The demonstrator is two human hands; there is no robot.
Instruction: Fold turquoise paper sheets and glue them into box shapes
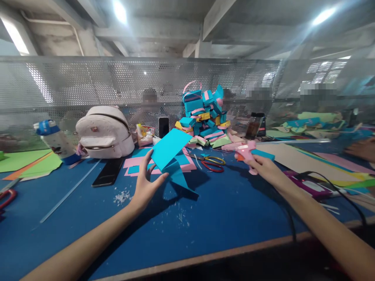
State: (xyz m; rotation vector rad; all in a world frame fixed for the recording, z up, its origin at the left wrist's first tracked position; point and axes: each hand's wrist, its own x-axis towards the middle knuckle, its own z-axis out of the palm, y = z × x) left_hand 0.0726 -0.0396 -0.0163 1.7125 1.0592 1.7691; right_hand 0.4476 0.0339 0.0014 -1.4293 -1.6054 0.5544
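Observation:
My left hand (148, 179) grips a folded piece of blue card (171, 148) by its left edge, thumb in front and fingers behind. One panel of the card tilts up while another slopes down toward the table. Off to the right, my right hand (262, 168) is wrapped round a pink glue gun (248, 156), its nozzle pointing left. Between the hands lie scissors (212, 163) with yellow and red handles. Behind the card, pink and blue paper sheets (136, 162) rest on the table.
A heap of folded paper boxes (202, 117) rises against the perforated metal screen (117, 89). On the left stand a white backpack (107, 132), a bottle (58, 142) and a black phone (108, 171). Paper sheets (293, 156) and a purple device (307, 185) with a cable lie rightward.

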